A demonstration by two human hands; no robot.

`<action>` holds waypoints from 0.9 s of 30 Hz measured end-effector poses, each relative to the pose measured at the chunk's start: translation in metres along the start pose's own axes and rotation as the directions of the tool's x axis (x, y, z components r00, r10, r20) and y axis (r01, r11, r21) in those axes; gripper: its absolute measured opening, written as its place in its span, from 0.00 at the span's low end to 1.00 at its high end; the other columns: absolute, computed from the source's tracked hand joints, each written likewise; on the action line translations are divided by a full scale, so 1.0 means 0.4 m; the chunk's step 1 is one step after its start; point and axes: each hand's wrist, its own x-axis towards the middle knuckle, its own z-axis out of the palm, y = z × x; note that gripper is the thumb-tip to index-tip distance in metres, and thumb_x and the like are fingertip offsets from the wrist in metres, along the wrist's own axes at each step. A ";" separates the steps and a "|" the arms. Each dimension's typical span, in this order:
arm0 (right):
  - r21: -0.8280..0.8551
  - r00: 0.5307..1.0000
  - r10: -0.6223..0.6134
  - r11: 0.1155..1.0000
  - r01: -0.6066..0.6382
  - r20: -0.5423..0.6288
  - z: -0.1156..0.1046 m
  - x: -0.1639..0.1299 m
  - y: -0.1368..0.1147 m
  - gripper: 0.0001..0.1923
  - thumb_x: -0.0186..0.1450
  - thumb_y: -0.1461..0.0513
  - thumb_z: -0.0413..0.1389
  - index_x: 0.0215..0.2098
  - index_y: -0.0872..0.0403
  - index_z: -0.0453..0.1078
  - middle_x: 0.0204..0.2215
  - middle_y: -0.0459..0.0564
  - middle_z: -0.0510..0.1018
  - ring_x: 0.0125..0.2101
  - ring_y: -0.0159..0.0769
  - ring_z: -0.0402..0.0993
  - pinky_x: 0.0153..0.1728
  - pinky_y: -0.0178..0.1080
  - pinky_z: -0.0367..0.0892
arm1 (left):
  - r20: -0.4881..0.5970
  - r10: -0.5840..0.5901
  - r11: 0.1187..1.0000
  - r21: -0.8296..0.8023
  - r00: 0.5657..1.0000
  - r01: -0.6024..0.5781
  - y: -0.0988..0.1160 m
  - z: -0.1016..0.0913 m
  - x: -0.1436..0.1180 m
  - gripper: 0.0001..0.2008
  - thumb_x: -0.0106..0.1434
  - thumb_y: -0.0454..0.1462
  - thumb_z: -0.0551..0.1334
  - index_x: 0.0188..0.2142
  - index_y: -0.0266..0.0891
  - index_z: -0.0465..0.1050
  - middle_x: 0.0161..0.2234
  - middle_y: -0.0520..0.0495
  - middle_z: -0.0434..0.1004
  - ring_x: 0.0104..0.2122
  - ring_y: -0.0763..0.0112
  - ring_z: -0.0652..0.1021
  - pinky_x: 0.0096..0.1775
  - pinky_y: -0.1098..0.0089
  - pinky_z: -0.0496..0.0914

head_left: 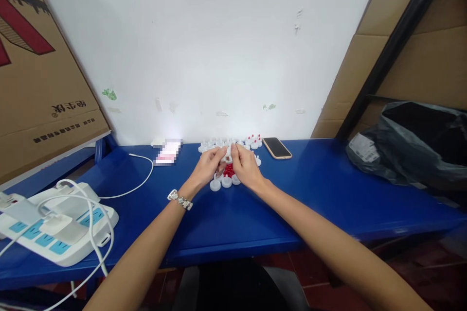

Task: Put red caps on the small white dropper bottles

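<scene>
Left hand point(207, 165) and right hand point(245, 165) pinching one small white cap point(228, 158) between fingertips, above red pieces point(228, 170), near table's point(328, 189) far edge.

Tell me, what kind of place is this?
Probably a small workshop or packing corner: a long blue metal workbench, flattened brown cardboard boxes leaning on the wall, and many small white plastic caps near both hands.

Small white cap point(228, 159) above red pieces point(228, 170) on blue table point(314, 189)
</scene>
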 end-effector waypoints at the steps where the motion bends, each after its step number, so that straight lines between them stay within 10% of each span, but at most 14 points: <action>1: -0.012 0.999 -0.035 0.999 0.035 0.004 0.000 0.000 0.000 0.18 0.74 0.56 0.40 0.26 0.50 0.53 0.22 0.44 0.63 0.24 0.33 0.59 0.29 0.38 0.53 | -0.008 -0.074 0.997 -0.034 0.997 0.073 0.002 0.002 0.002 0.25 0.64 0.56 0.57 0.23 0.39 0.61 0.12 0.57 0.56 0.12 0.79 0.59 0.17 0.74 0.57; 8: -0.077 0.990 -0.136 0.988 0.137 0.021 -0.004 0.007 0.003 0.17 0.74 0.57 0.39 0.27 0.51 0.52 0.24 0.45 0.61 0.27 0.34 0.59 0.32 0.39 0.54 | 0.052 -0.318 0.947 -0.018 0.947 0.320 0.015 -0.010 -0.002 0.32 0.64 0.62 0.49 0.19 0.39 0.61 0.12 0.55 0.56 0.12 0.78 0.59 0.16 0.73 0.58; 13: 0.003 0.995 0.100 0.995 -0.100 -0.013 -0.006 0.008 0.010 0.20 0.74 0.53 0.40 0.26 0.51 0.55 0.19 0.42 0.60 0.22 0.31 0.57 0.27 0.37 0.51 | 0.044 0.164 0.948 0.268 0.985 -0.170 0.013 -0.025 -0.015 0.24 0.64 0.52 0.61 0.52 0.40 0.65 0.34 0.49 0.72 0.30 0.71 0.74 0.31 0.71 0.70; 17: 0.058 0.989 0.147 0.987 -0.147 0.003 -0.006 0.009 0.001 0.22 0.73 0.51 0.40 0.26 0.52 0.57 0.18 0.41 0.60 0.21 0.31 0.57 0.26 0.37 0.51 | 0.091 0.322 0.857 0.395 0.942 -0.331 0.006 -0.025 -0.016 0.18 0.65 0.44 0.62 0.51 0.41 0.65 0.29 0.54 0.66 0.28 0.74 0.69 0.33 0.72 0.66; 27: 0.072 0.999 0.045 0.996 -0.043 -0.025 -0.008 0.010 -0.023 0.20 0.73 0.52 0.41 0.25 0.51 0.54 0.20 0.42 0.60 0.23 0.30 0.57 0.28 0.37 0.53 | -0.016 -0.024 0.992 -0.127 1.000 0.022 0.003 0.007 0.011 0.25 0.60 0.57 0.61 0.27 0.40 0.58 0.19 0.60 0.47 0.17 0.81 0.52 0.21 0.74 0.48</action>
